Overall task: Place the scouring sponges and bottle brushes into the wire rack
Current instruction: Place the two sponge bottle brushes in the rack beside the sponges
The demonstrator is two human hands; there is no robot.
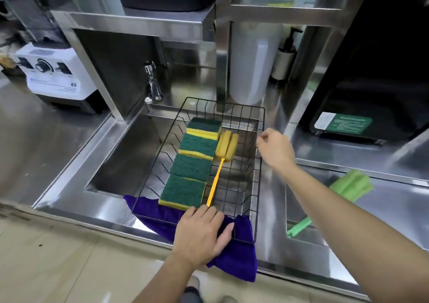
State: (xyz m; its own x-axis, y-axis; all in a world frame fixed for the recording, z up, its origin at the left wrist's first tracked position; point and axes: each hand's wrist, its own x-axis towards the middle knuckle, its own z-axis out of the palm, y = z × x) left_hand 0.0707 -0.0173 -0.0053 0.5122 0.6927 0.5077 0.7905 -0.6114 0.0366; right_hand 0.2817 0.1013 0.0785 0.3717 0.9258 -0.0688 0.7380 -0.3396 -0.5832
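A black wire rack [259, 186] sits across the left sink. Several green-and-yellow scouring sponges [190, 168] lie in it in a row along its left side. A yellow bottle brush [226, 146] lies beside them, foam head far, handle toward me. My left hand [202, 230] rests palm down on the rack's near edge, fingertips on the handle's end and thumb spread wide. My right hand [275, 149] hovers at the rack's right rim, fingers loosely curled, holding nothing. A green bottle brush [348, 185] lies to the right, partly hidden behind my right forearm.
A purple cloth [234, 258] hangs under the rack's near edge over the counter front. A chrome tap [152, 84] stands behind the sink. A white blender base [53, 75] sits at left, a pump bottle [284, 59] and a black machine [362, 89] at back right.
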